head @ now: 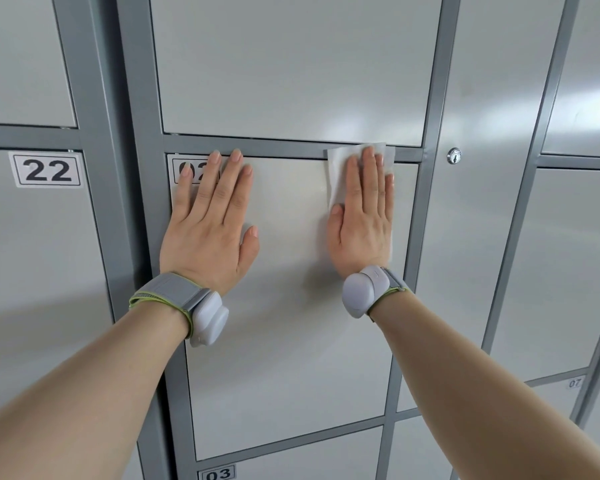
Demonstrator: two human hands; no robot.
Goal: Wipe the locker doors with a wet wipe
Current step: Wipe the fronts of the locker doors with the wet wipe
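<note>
A pale grey locker door (291, 341) fills the middle of the view, its number label (187, 169) partly hidden by my fingers. My left hand (210, 230) lies flat on the door's upper left, fingers spread, holding nothing. My right hand (364, 223) presses flat on a white wet wipe (340, 164) at the door's upper right corner. The wipe reaches up over the dark grey frame bar (278, 147) above the door.
Door 22 (45, 169) is on the left, door 03 (219, 473) below. A tall panel with a keyhole lock (453, 155) stands to the right. More doors lie farther right, one marked 07 (575, 383). Dark grey frame posts separate the columns.
</note>
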